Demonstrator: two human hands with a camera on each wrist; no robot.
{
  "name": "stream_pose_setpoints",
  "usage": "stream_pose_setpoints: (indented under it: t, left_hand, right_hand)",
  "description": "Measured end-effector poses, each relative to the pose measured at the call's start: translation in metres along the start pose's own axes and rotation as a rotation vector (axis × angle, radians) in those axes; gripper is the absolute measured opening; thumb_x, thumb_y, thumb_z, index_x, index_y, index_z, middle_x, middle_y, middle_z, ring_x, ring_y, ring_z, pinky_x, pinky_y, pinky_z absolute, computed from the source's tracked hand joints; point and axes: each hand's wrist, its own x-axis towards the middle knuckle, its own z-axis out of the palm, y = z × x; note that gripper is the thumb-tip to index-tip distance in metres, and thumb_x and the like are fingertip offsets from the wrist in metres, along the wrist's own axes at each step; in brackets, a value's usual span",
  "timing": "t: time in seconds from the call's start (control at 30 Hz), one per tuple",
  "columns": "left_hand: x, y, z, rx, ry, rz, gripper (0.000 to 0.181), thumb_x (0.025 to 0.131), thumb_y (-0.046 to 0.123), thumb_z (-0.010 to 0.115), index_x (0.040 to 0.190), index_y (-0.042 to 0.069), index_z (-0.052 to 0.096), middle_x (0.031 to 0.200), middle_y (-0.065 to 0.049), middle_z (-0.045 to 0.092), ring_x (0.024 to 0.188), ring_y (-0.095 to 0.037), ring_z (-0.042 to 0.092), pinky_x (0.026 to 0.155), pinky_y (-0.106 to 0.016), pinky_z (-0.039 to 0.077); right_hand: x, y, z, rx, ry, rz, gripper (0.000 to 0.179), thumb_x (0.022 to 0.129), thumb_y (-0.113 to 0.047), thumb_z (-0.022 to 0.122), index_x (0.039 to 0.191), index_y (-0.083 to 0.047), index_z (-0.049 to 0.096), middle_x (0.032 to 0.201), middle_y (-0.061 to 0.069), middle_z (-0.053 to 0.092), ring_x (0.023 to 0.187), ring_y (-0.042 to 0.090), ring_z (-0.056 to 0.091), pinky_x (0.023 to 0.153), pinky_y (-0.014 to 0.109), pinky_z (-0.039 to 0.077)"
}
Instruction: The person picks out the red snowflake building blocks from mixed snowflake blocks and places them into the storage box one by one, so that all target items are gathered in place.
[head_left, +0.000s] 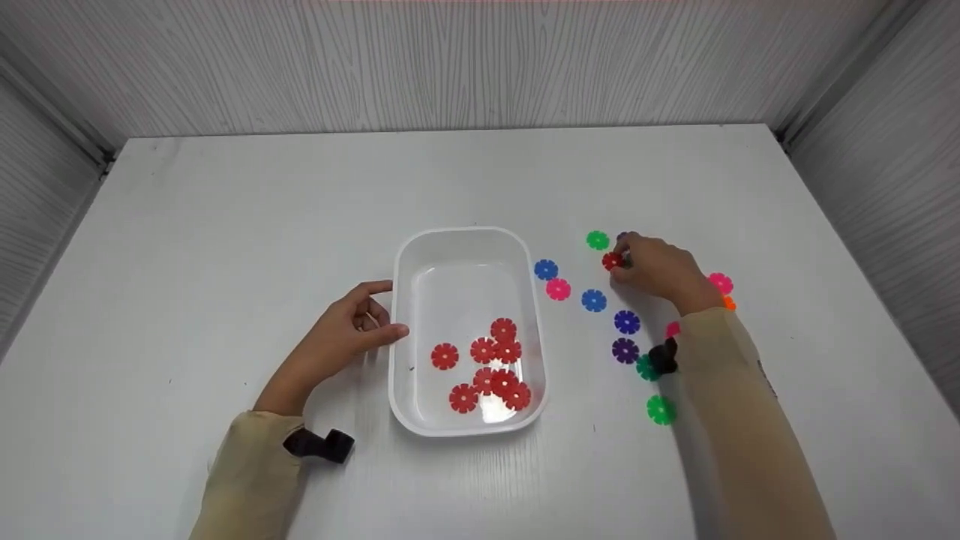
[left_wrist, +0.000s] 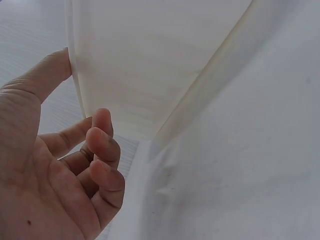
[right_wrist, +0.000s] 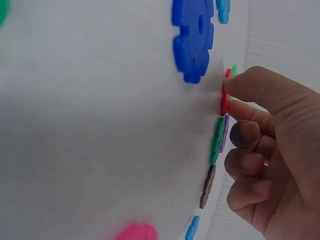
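Note:
My left hand (head_left: 349, 330) holds the left rim of a white plastic tray (head_left: 465, 431), thumb over the edge and the other fingers bent outside it. In the left wrist view, the thumb and index finger meet the tray's rim (left_wrist: 75, 85). Several red notched discs (head_left: 444, 356) lie in the tray's near half, some overlapping. Right of the tray, my right hand (head_left: 660, 270) pinches a red notched disc (head_left: 612, 261) between thumb and index finger at table level. Beside that disc, the right wrist view shows a green disc (right_wrist: 217, 140) and a purple disc (right_wrist: 225, 132).
Other notched discs lie scattered right of the tray: blue (head_left: 546, 270), pink (head_left: 558, 289), purple (head_left: 627, 322) and green (head_left: 661, 410). The right forearm passes over several, partly hiding a pink one (head_left: 673, 329). Grey wood-grain panels (head_left: 450, 67) border the white table (head_left: 262, 195).

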Motion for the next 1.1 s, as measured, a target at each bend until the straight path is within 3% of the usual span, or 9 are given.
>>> stream_pose_setpoints:
  t: [0.23,0.4,0.63,0.73,1.1]
  left_hand:
    - [-0.001,-0.001,0.0,-0.003,0.004,0.0,0.07,0.085,0.036,0.073,0.142,0.013,0.042,0.094,-0.003,0.053,0.076,-0.014,0.048,0.061,-0.023,0.043]
    - [0.0,0.0,-0.001,-0.01,0.005,0.0,0.069,0.085,0.035,0.073,0.142,0.013,0.042,0.094,-0.003,0.053,0.075,-0.014,0.048,0.061,-0.023,0.042]
    - [0.001,0.002,-0.001,-0.015,-0.005,-0.008,0.071,0.085,0.035,0.073,0.144,0.012,0.04,0.095,-0.004,0.054,0.076,-0.014,0.048,0.061,-0.023,0.042]
    - [0.001,0.002,0.0,-0.01,-0.003,-0.007,0.07,0.085,0.035,0.073,0.144,0.013,0.041,0.095,-0.004,0.054,0.076,-0.014,0.048,0.061,-0.023,0.042]
    - [0.002,0.0,0.0,0.006,0.004,-0.009,0.069,0.084,0.037,0.073,0.142,0.016,0.043,0.095,-0.004,0.054,0.075,-0.015,0.048,0.061,-0.024,0.042]
  right_hand:
    - [-0.004,0.0,-0.001,-0.051,-0.02,-0.008,0.046,0.089,-0.03,0.066,0.126,-0.008,0.048,0.114,0.014,0.06,0.098,0.028,0.056,0.087,0.044,0.052]
    - [-0.004,0.0,-0.003,-0.054,-0.018,0.002,0.046,0.089,-0.032,0.067,0.124,-0.007,0.051,0.112,0.015,0.061,0.097,0.029,0.056,0.086,0.045,0.052]
    - [-0.007,0.008,-0.005,0.004,0.029,0.019,0.052,0.09,-0.035,0.067,0.135,-0.013,0.054,0.139,0.016,0.052,0.125,0.039,0.048,0.1,0.056,0.044]
    - [-0.007,0.013,-0.005,0.028,0.017,0.015,0.05,0.091,-0.033,0.066,0.136,-0.015,0.054,0.141,0.016,0.05,0.129,0.04,0.045,0.102,0.058,0.041]
    - [-0.008,0.01,-0.004,-0.007,0.002,0.003,0.045,0.091,-0.029,0.066,0.129,-0.008,0.055,0.12,0.018,0.059,0.105,0.034,0.055,0.092,0.052,0.049]
